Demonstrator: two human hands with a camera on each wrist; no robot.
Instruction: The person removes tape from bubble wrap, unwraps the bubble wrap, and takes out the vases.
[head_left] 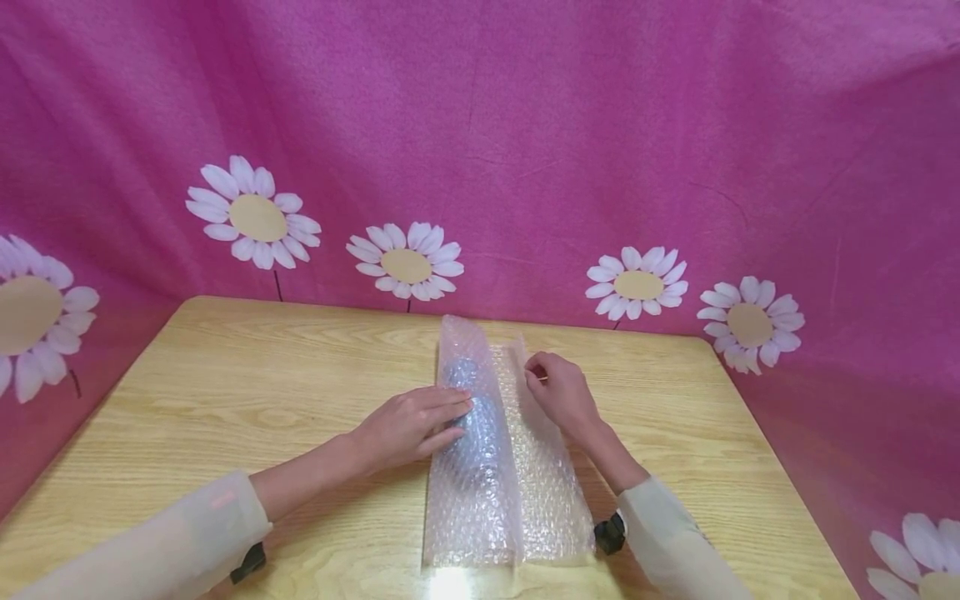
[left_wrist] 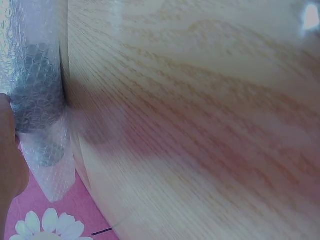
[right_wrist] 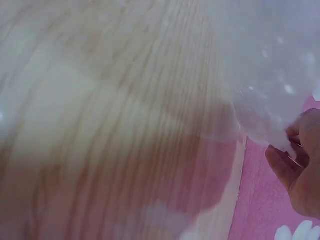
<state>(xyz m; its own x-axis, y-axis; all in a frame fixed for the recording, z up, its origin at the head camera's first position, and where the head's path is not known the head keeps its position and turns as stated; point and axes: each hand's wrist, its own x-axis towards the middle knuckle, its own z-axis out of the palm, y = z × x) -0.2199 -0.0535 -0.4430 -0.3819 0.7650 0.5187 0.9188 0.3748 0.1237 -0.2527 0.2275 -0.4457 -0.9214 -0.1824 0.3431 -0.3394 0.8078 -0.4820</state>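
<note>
1. The left hand rests, fingers extended, on the bubble wrap; lifting early could let the fold spring up.
2. Beneath that fold, midway across the table, lies a bluish item, which might roll if pressed unevenly.
3. The right hand pinches the wrap's right edge; a hard tug could drag everything askew.

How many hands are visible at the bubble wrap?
2: the left hand rests on the bubble wrap, left of its middle; the right hand pinches its right flap near the far end.
</note>
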